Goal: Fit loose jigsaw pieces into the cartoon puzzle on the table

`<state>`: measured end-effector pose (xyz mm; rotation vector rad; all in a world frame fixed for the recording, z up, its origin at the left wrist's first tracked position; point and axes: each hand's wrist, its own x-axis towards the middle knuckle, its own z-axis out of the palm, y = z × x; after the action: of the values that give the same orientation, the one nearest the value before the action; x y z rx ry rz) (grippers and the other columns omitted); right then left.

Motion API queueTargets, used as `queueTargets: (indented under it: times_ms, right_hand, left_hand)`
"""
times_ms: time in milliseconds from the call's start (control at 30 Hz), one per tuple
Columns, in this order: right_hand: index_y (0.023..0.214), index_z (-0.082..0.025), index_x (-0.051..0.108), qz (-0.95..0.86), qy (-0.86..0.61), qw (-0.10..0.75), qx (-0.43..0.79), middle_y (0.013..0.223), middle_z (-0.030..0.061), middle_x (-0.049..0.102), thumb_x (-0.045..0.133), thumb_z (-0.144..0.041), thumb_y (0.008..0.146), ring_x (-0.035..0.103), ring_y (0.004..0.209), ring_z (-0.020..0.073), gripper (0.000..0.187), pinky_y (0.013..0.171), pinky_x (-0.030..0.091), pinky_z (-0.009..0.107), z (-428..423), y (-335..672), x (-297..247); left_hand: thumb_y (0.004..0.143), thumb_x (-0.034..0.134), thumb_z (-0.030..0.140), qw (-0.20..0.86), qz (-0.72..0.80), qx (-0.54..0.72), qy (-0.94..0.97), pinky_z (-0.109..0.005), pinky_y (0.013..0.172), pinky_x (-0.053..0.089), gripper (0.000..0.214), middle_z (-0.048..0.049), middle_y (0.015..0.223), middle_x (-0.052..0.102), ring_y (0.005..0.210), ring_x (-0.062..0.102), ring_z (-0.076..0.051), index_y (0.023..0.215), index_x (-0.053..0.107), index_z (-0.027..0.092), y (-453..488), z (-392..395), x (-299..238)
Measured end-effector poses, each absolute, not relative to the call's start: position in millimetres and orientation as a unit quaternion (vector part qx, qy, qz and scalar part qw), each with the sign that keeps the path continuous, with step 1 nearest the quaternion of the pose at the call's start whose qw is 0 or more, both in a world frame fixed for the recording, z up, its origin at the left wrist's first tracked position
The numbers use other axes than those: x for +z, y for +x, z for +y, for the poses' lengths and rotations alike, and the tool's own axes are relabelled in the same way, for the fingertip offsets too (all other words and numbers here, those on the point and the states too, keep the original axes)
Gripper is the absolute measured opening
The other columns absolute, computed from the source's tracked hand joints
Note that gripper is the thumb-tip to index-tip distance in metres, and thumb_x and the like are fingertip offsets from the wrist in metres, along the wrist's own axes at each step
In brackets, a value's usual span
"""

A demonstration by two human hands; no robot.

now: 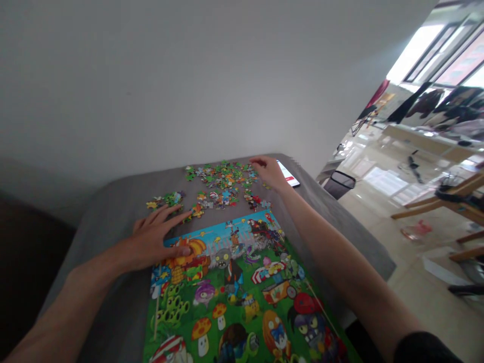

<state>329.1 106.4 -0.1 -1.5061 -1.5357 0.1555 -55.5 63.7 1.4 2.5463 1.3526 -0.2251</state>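
A colourful cartoon puzzle picture board [227, 282] lies flat on the grey-covered surface, running off the bottom of the view. My left hand [155, 239] is spread at its far left corner, thumb on the picture and fingers stretched towards loose pieces. Beyond the board are loose jigsaw puzzle pieces [227, 176], heaped thickest against the wall side. At the right end of that heap is my right hand [269, 171], its fingers bent and drawn together. Whatever lies between those fingertips is too small to make out.
A phone [289, 174] with a lit screen lies just right of my right hand. The grey cover [109, 212] reaches a pale wall [189, 91] behind. To the right are a dark-rimmed bin [338, 184], wooden furniture legs [438, 201] and a shiny tiled floor.
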Motion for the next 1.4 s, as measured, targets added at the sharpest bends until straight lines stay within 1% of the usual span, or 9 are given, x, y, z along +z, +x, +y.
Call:
queueTargets:
  times_ms: [200, 367, 500, 700, 900, 967, 1067, 1200, 1400]
  right_hand:
    - [0.104, -0.018, 0.079, -0.602, -0.650, 0.463, 0.020, 0.105, 0.0091, 0.080, 0.054, -0.019, 0.090, 0.072, 0.096, 0.0231, 0.028, 0.095, 0.054, 0.039, 94.3, 373.5, -27.4]
    - [0.105, -0.017, 0.077, -0.621, -0.661, 0.420, -0.011, 0.108, 0.0121, 0.079, 0.053, -0.018, 0.092, 0.070, 0.098, 0.0265, 0.028, 0.098, 0.052, 0.044, 81.9, 387.9, -37.4]
    - [0.106, -0.019, 0.078, -0.645, -0.660, 0.384, -0.030, 0.112, 0.0123, 0.078, 0.055, -0.017, 0.091, 0.067, 0.109, 0.0303, 0.027, 0.106, 0.047, 0.049, 69.3, 391.6, -40.0]
    - [0.111, -0.019, 0.078, -0.693, -0.644, 0.321, -0.045, 0.109, 0.0118, 0.078, 0.056, -0.016, 0.092, 0.066, 0.110, 0.0303, 0.029, 0.105, 0.046, 0.047, 62.1, 377.6, -36.9]
    - [0.117, -0.020, 0.076, -0.744, -0.594, 0.307, 0.006, 0.116, 0.0099, 0.078, 0.056, -0.023, 0.099, 0.067, 0.114, 0.0270, 0.027, 0.105, 0.045, 0.044, 55.1, 351.3, -27.6]
    - [0.120, -0.019, 0.074, -0.766, -0.570, 0.297, 0.019, 0.123, 0.0110, 0.075, 0.058, -0.027, 0.101, 0.064, 0.120, 0.0269, 0.027, 0.109, 0.043, 0.045, 51.0, 341.1, -25.4]
    - [0.128, -0.022, 0.072, -0.798, -0.548, 0.250, 0.037, 0.132, 0.0118, 0.070, 0.062, -0.037, 0.101, 0.057, 0.130, 0.0288, 0.033, 0.113, 0.039, 0.049, 45.4, 326.4, -24.8]
    - [0.128, -0.025, 0.073, -0.814, -0.542, 0.198, 0.058, 0.130, 0.0116, 0.069, 0.063, -0.037, 0.101, 0.057, 0.126, 0.0300, 0.031, 0.111, 0.041, 0.051, 40.5, 315.6, -25.6]
    - [0.123, -0.025, 0.075, -0.804, -0.549, 0.220, 0.054, 0.123, 0.0098, 0.072, 0.056, -0.035, 0.105, 0.061, 0.121, 0.0274, 0.028, 0.108, 0.043, 0.048, 40.6, 309.7, -20.5]
  left_hand:
    - [0.087, 0.054, 0.078, 0.108, 0.450, -0.065, 0.884, -0.065, 0.121, 0.024, 0.094, -0.0116, 0.174, 0.023, 0.156, 0.026, -0.046, 0.164, 0.035, 0.028, -58.7, 65.3, -2.5]
    - [0.085, 0.054, 0.079, 0.090, 0.450, -0.066, 0.886, -0.066, 0.120, 0.026, 0.093, -0.0072, 0.175, 0.022, 0.156, 0.025, -0.046, 0.164, 0.033, 0.033, -65.9, 72.4, -13.6]
    - [0.084, 0.053, 0.079, 0.077, 0.456, -0.064, 0.884, -0.065, 0.119, 0.029, 0.095, -0.0047, 0.175, 0.022, 0.155, 0.028, -0.046, 0.165, 0.030, 0.036, -69.8, 77.5, -21.4]
    - [0.086, 0.050, 0.078, 0.073, 0.455, -0.074, 0.884, -0.065, 0.120, 0.028, 0.092, -0.0043, 0.175, 0.021, 0.156, 0.027, -0.042, 0.165, 0.031, 0.035, -69.2, 74.5, -18.7]
    - [0.086, 0.050, 0.076, 0.083, 0.458, -0.080, 0.881, -0.064, 0.122, 0.026, 0.092, -0.0051, 0.176, 0.019, 0.157, 0.026, -0.042, 0.165, 0.031, 0.033, -66.2, 70.6, -13.1]
    - [0.086, 0.051, 0.077, 0.084, 0.459, -0.084, 0.881, -0.064, 0.122, 0.026, 0.093, -0.0057, 0.176, 0.019, 0.157, 0.026, -0.042, 0.165, 0.031, 0.032, -65.1, 69.7, -11.5]
    - [0.085, 0.051, 0.079, 0.084, 0.461, -0.088, 0.879, -0.063, 0.122, 0.026, 0.095, -0.0066, 0.175, 0.020, 0.156, 0.026, -0.043, 0.164, 0.033, 0.031, -63.5, 68.3, -9.5]
    - [0.084, 0.053, 0.080, 0.090, 0.461, -0.082, 0.879, -0.063, 0.122, 0.026, 0.095, -0.0076, 0.175, 0.021, 0.156, 0.027, -0.044, 0.164, 0.035, 0.031, -62.2, 65.6, -6.7]
    - [0.080, 0.055, 0.084, 0.121, 0.468, -0.090, 0.871, -0.063, 0.123, 0.024, 0.103, -0.0093, 0.174, 0.022, 0.157, 0.024, -0.046, 0.164, 0.034, 0.030, -55.9, 61.6, 3.9]
